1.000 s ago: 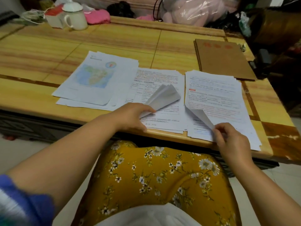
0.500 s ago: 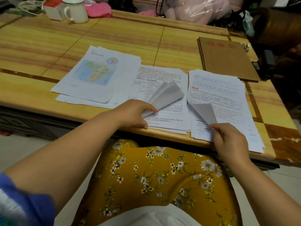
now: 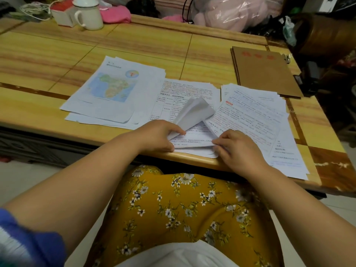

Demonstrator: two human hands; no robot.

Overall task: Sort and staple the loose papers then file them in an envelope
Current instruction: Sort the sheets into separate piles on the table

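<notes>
Three piles of loose printed papers lie on the wooden table (image 3: 38, 54): a map pile (image 3: 109, 91) at left, a middle pile (image 3: 188, 89) with tables of text, and a right pile (image 3: 269, 120). My left hand (image 3: 158, 135) holds the lower corners of several middle-pile sheets (image 3: 194, 112) bent up and back. My right hand (image 3: 237, 147) pinches the lower left corner of a text sheet (image 3: 242, 114) that lies across the gap between the middle and right piles. A brown envelope (image 3: 264, 70) lies flat at the far right.
A white lidded mug (image 3: 88, 14) and a small box stand at the back left, with pink cloth and a plastic bag along the far edge. A small metal clip (image 3: 287, 58) and a dark object lie by the envelope. My lap is under the table's front edge.
My right hand has moved left from the right pile's corner toward the middle pile, bringing a sheet along. My left hand keeps the folded-up corners lifted.
</notes>
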